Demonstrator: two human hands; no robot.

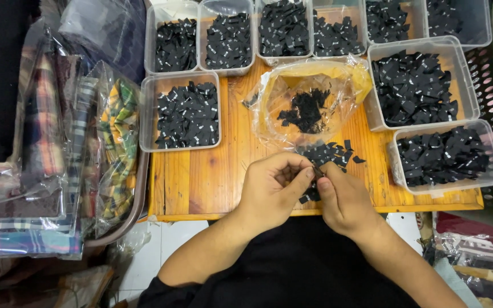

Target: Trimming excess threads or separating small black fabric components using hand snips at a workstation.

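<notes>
- Both hands meet at the near edge of the wooden desk [201, 182], at about six o'clock in the view.
- The left hand [272, 188] curls in, its grip pressed together, thumb and forefinger pinching one small black label [317, 170].
- The right hand [346, 199] comes in from four o'clock, its grip also closed on that same label, fingertips touching the left's.
- Just beyond the fingers, at twelve o'clock from them, lies a loose pile of black labels [326, 153] on the desk.
- Further up, a crumpled clear plastic bag [309, 97] lies open with more black pieces inside.
- At ten o'clock sits a clear tub [181, 111] full of labels.
- Two more tubs are at two o'clock: a large tub [417, 85] and a lower tub [446, 157] nearer the desk's edge.
- A row of tubs [258, 34] runs across the far side.
- At nine o'clock, off the desk, bagged plaid fabrics [58, 148] are stacked.
</notes>
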